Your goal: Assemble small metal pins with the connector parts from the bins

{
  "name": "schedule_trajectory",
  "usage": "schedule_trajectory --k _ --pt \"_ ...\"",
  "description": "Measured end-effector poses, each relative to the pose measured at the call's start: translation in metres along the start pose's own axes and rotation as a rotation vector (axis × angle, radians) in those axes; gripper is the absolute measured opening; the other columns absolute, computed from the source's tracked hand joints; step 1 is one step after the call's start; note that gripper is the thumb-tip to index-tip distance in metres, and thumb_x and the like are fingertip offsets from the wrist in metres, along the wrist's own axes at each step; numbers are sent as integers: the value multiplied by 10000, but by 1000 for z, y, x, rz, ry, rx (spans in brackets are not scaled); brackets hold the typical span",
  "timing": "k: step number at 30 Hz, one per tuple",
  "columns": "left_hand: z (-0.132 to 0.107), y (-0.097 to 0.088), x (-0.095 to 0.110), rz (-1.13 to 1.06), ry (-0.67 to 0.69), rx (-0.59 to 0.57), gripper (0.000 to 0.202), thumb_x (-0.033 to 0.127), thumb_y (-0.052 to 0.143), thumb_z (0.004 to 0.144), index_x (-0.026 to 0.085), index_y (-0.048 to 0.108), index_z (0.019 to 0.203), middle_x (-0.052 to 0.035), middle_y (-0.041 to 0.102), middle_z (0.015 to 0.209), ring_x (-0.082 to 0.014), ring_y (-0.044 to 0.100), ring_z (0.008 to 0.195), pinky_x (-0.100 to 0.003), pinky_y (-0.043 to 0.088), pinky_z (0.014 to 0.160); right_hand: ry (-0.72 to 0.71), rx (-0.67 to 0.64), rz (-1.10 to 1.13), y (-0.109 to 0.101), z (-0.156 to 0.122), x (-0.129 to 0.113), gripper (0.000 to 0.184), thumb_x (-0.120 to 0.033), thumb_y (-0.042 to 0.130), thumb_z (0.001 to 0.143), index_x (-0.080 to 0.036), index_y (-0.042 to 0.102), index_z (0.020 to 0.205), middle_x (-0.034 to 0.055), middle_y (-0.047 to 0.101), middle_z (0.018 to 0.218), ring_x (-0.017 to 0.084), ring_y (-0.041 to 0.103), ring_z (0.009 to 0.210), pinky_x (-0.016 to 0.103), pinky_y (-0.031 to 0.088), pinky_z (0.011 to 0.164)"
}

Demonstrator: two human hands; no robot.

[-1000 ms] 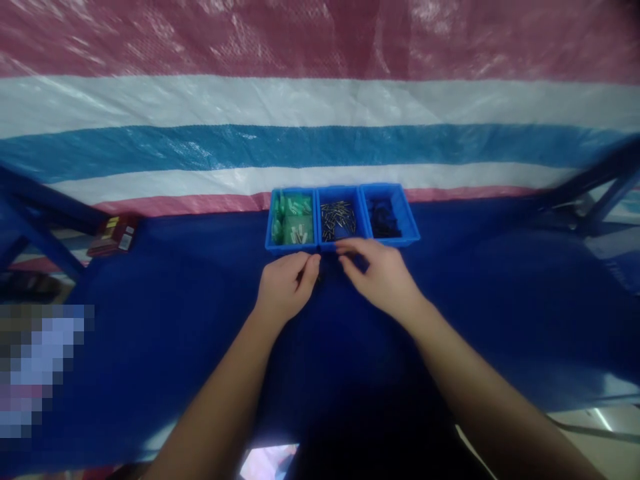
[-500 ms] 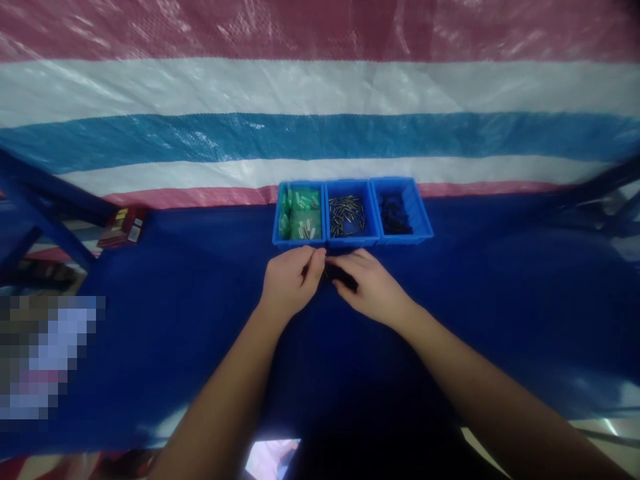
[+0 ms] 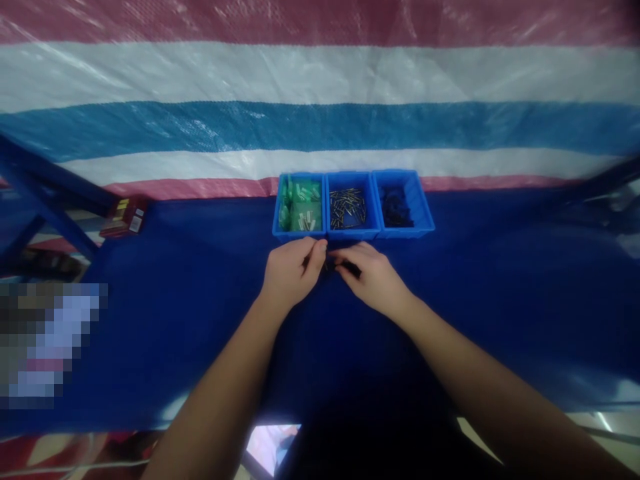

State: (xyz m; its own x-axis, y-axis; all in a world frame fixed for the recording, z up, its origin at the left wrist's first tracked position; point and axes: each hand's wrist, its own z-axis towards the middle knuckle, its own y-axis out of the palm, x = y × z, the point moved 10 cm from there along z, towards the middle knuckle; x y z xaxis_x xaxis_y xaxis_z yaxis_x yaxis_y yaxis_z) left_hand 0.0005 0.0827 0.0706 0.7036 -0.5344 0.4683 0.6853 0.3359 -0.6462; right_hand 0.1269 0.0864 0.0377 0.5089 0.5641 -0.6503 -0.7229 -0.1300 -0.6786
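Observation:
My left hand (image 3: pixel 295 270) is closed in a pinch just in front of the bins, around a small dark piece too blurred to name. My right hand (image 3: pixel 370 273) meets it from the right, thumb and forefinger curled together; what they grip is too small to make out. Beyond my hands three blue bins stand side by side. The left bin (image 3: pixel 300 235) holds small white pieces on green plastic. Slim brass-coloured metal pins (image 3: pixel 347 205) lie in the middle bin (image 3: pixel 354 233). Dark small parts (image 3: pixel 395 207) sit in the right bin (image 3: pixel 423 212).
A blue cloth (image 3: pixel 200 280) covers the table. At its far left lies a dark red box (image 3: pixel 125 217) beside a blue metal frame (image 3: pixel 45 187). Striped plastic sheeting (image 3: pixel 320 127) hangs behind. Below the near edge a lit screen (image 3: pixel 273 447) shows.
My right thumb and forefinger have drawn closer together beside the left fingertips. The whole view has shifted slightly, so the bins appear a little higher.

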Motion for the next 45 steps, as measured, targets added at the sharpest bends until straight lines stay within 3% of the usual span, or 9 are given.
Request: schedule_trajectory --k 6,12,17,26,34,41,45 --pt "-1 10 -2 -65 -27 -93 296 294 512 1000 173 667 778 9 672 668 -103 607 602 -239 447 607 97 126 62 -11 -1 8 244 -65 591 878 -181 723 1047 49 705 918 165 667 791 305 561 734" --pt "-2 12 -3 -64 -37 -98 287 302 509 1000 175 667 795 4 678 691 -109 610 623 -241 448 625 85 27 -33 -4 1 13 253 -45 626 841 -177 724 1033 77 732 1027 226 668 941 370 559 846" --pt "-2 13 0 -49 -20 -94 302 301 516 997 173 649 759 18 626 628 -99 574 573 -240 418 589 75 -4 -47 -3 2 12 267 -8 589 838 -186 724 984 52 755 960 222 666 916 370 543 854" --pt "-3 9 -5 -51 -41 -70 313 321 507 1000 181 661 766 1 676 671 -113 608 609 -248 440 613 66 -44 -33 -3 4 6 289 -40 568 847 -212 735 1009 49 750 985 221 654 916 414 524 883" --pt "-3 11 -3 -66 -36 -85 307 299 509 997 172 641 750 10 640 640 -100 578 575 -235 422 598 30 -99 -21 4 4 0 110 -132 701 842 -180 695 940 58 723 934 222 615 887 394 509 844" --pt "-4 14 -4 -64 -50 -113 313 305 502 1003 173 640 754 13 631 645 -102 578 589 -237 425 613 7 -96 -11 6 3 0 227 -19 616 821 -191 704 942 46 710 887 218 598 843 382 500 816" --pt "-4 16 -4 -62 -50 -131 320 313 496 1006 177 642 756 8 635 649 -108 583 597 -244 426 614 26 -67 -24 6 1 4 270 -47 565 881 -201 700 1057 65 689 930 238 590 877 409 506 830"
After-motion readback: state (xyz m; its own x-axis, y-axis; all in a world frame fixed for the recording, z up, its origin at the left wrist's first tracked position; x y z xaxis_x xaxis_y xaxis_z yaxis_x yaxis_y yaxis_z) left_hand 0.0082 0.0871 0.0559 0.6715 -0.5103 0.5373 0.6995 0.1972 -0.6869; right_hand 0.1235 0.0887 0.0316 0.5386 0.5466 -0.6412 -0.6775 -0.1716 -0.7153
